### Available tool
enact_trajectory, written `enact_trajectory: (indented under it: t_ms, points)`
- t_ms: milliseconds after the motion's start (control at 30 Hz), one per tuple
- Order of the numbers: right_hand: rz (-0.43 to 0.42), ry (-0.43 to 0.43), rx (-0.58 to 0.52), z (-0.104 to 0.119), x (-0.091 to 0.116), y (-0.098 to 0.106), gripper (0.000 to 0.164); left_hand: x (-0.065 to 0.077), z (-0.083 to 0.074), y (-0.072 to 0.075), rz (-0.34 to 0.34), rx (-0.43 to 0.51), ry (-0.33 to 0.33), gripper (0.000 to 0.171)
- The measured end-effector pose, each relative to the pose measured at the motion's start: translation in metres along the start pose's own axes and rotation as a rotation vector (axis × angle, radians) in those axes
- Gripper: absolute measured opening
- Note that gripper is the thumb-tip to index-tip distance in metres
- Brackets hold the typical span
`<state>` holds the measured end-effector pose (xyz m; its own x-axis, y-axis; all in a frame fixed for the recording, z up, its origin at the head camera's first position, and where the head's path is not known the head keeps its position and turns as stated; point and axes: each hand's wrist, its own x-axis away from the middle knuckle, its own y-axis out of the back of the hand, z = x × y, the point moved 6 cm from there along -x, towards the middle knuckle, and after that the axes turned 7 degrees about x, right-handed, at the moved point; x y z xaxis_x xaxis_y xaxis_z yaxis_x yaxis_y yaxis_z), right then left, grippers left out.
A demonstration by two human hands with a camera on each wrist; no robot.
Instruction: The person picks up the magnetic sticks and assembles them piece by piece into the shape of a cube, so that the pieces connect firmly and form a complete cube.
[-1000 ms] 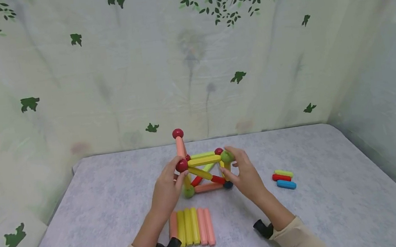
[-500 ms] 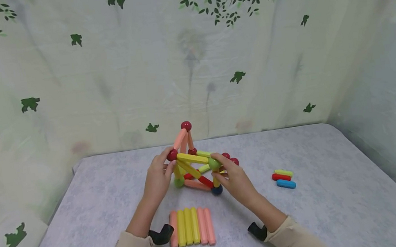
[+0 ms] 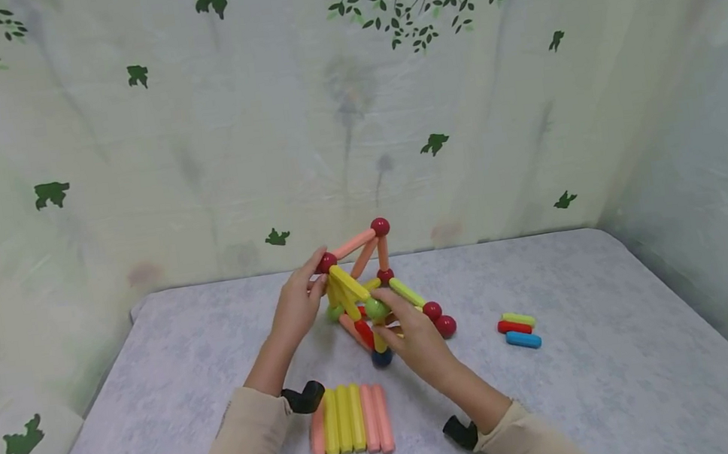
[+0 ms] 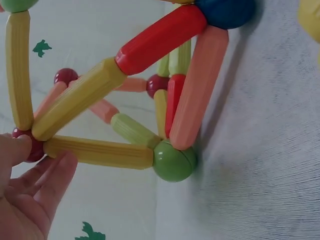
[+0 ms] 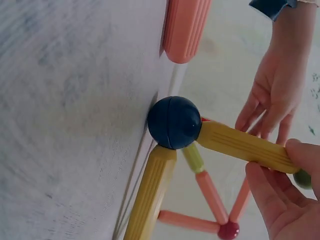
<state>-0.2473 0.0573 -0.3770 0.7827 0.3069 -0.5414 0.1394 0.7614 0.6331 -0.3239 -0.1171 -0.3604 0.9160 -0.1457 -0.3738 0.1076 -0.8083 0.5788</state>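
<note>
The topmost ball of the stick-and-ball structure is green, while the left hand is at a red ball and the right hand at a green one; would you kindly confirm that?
Not quite: the topmost ball is red, not green, as the head view shows. The rest stands: the left hand is at a red ball, the right hand at a green ball.

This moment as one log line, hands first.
left hand: holds frame at red ball | right hand: holds frame near green ball | stick row: table, unheld | short sticks: table, right side
</note>
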Motion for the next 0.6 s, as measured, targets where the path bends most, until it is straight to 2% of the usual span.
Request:
enact_trajectory:
  t_ms: [67, 133, 233, 267, 333, 400, 467, 533, 600]
  points:
    - [0.007, 0.011, -0.002, 0.000, 0.000, 0.002, 0.062, 0.001, -0.004, 0.001, -0.023, -0.016, -0.004, 0.050]
    - [-0.003, 0.020, 0.003, -0.003, 0.002, 0.007, 0.057, 0.006, -0.011, 0.002, -0.082, -0.031, -0.030, 0.046]
    - [-0.044, -0.003, 0.049, -0.015, 0.002, 0.020, 0.044, 0.021, -0.031, 0.001, -0.151, -0.004, -0.120, 0.037]
    - [-0.052, -0.026, 0.074, -0.022, 0.002, 0.025, 0.040, 0.026, -0.039, -0.001, -0.149, 0.011, -0.162, 0.034]
    - [-0.035, -0.100, 0.130, -0.038, 0.000, 0.030, 0.033, 0.037, -0.055, -0.010, -0.101, 0.031, -0.248, 0.033]
    - [0.036, -0.195, 0.174, -0.056, -0.002, 0.031, 0.030, 0.048, -0.067, -0.021, -0.026, 0.029, -0.314, 0.035]
    - [0.143, -0.292, 0.212, -0.075, -0.002, 0.027, 0.030, 0.055, -0.074, -0.031, 0.030, -0.001, -0.350, 0.039]
    - [0.252, -0.369, 0.235, -0.092, -0.001, 0.021, 0.029, 0.060, -0.078, -0.037, 0.042, -0.029, -0.364, 0.041]
    - [0.332, -0.418, 0.238, -0.103, 0.000, 0.017, 0.028, 0.062, -0.079, -0.039, 0.025, -0.045, -0.362, 0.041]
